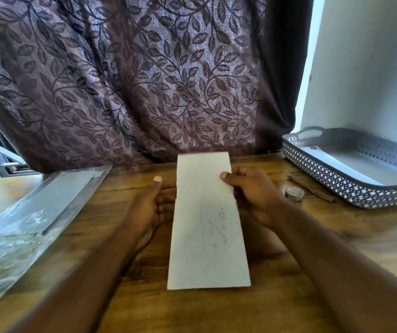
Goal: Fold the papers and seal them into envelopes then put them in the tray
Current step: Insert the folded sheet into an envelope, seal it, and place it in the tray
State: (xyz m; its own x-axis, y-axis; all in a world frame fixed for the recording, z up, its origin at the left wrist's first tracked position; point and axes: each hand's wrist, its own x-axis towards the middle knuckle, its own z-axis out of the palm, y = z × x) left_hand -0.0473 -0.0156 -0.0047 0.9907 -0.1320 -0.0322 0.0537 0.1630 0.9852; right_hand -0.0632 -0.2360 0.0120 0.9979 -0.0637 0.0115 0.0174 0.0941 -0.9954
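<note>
While the fold is in hand, reading from the left: a clear plastic packet lies flat on the brown wooden desk. Its contents are hazy, maybe envelopes, can't confirm.

Left hand: fingers reach under the paper's left edge and the thumb is lifted clear of it. That grip is slack, support only, nothing pinched.

Centre: a long narrow white folded paper with faint pencil marks on its top face. The far end is raised between the hands and the near end sits low. Can't tell if it touches the desk.

Right hand: thumb pressed on top of the right edge, fingers hidden beneath. Its grip is closed in a pinch on the paper.

Further right, a small roll of tape and a thin dark pen lie on the desk. Both are just beside the grey perforated plastic tray, which has a flat white envelope in it.

Step, as judged: squaring up the fold before it goes into an envelope.
- Line up the long edges first, then lay the paper flat on the desk.
- Use the right pinch as the anchor and run the left fingers along the crease to flatten it hard.
- A skewed or puffy fold will likely jam at an envelope mouth.
- With only one side pinched, the layers could slide apart, so bring the left thumb down before shifting it.
</note>
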